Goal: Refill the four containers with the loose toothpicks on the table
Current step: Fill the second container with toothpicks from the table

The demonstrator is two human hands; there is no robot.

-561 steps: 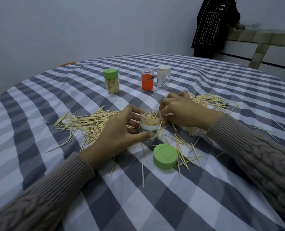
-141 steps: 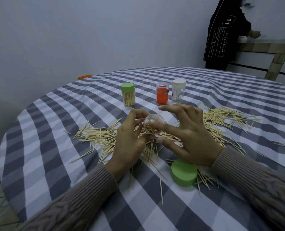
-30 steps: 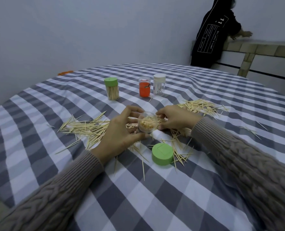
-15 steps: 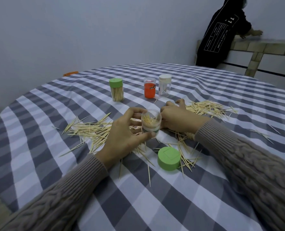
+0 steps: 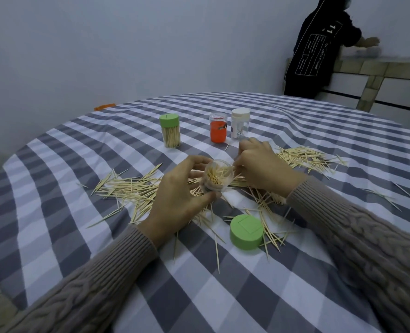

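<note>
My left hand grips a clear open container, tilted toward me and partly filled with toothpicks. My right hand pinches toothpicks at the container's mouth. Its green lid lies on the table nearer to me. Loose toothpicks lie in one pile on the left, another on the right, and a scatter around the lid. Farther back stand a green-lidded container full of toothpicks, an orange container and a white-lidded container.
The round table wears a grey and white checked cloth. A person in a black top stands at a tiled ledge at the back right. A few stray toothpicks lie at the far right.
The container has tipped from upright toward me in my left hand. My right hand has come to its mouth with toothpicks. The view has shifted slightly.
</note>
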